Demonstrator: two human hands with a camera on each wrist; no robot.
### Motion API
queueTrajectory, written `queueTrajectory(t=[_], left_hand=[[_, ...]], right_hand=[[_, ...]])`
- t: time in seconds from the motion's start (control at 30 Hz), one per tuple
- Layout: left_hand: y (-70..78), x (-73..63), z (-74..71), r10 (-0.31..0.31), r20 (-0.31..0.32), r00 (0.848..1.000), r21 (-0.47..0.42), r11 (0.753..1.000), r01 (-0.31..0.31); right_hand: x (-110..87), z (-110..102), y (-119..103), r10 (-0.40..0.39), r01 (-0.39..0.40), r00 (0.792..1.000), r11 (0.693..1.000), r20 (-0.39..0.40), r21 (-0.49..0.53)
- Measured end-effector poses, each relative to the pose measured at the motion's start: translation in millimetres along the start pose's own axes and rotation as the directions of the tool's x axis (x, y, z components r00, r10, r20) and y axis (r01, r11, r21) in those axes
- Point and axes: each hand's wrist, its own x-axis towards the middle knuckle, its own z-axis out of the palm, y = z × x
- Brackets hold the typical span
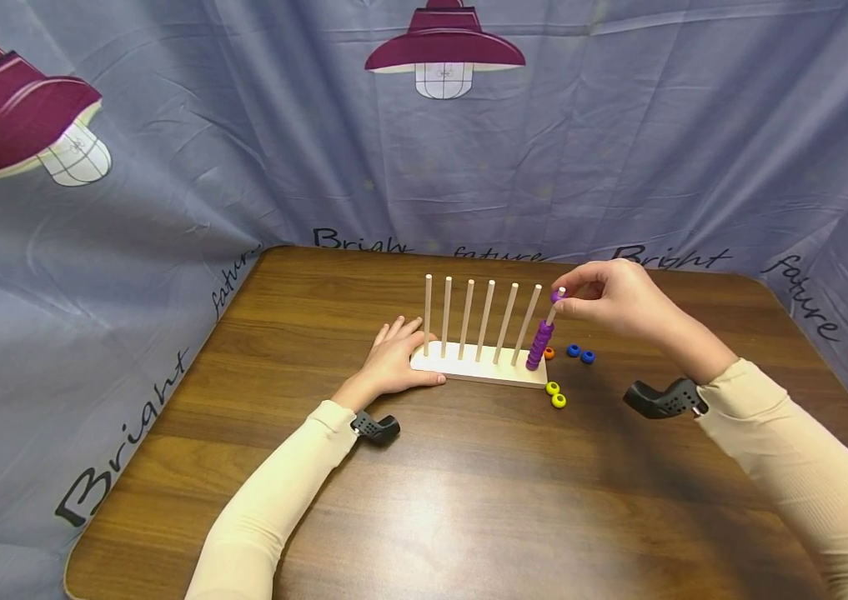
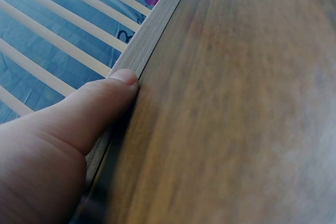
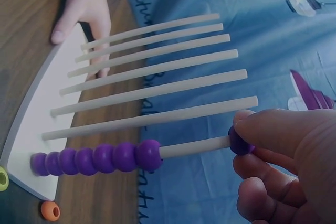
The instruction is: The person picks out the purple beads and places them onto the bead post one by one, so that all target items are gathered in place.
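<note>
A wooden peg stand (image 1: 494,370) with a pale base and several upright pegs is on the table. My left hand (image 1: 391,364) holds the base's left end, its thumb (image 2: 113,90) along the front edge and fingers behind. My right hand (image 1: 622,300) pinches a purple bead (image 3: 241,141) between thumb and fingers at the top of the rightmost peg. The peg's tip pokes up through that bead in the head view. Lower on this peg sits a stack of purple beads (image 3: 106,158), with bare wood between stack and pinched bead. The other pegs carry no beads.
Two yellow beads (image 1: 558,401) lie by the base's front right corner. An orange bead (image 3: 50,211) is close to its right end, and two blue beads (image 1: 574,351) lie farther right. A printed curtain (image 1: 424,167) hangs behind the brown table (image 1: 424,500).
</note>
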Motion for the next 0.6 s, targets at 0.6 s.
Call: queueTrajectory(t=[0.6], left_hand=[[-0.6,0.0,-0.1,0.006,-0.004,1.0,-0.002,1.0,-0.006]], right_hand=[[-2.4,6.3,4.8,-0.043,0.042,0.998,0.999,-0.052,-0.013]])
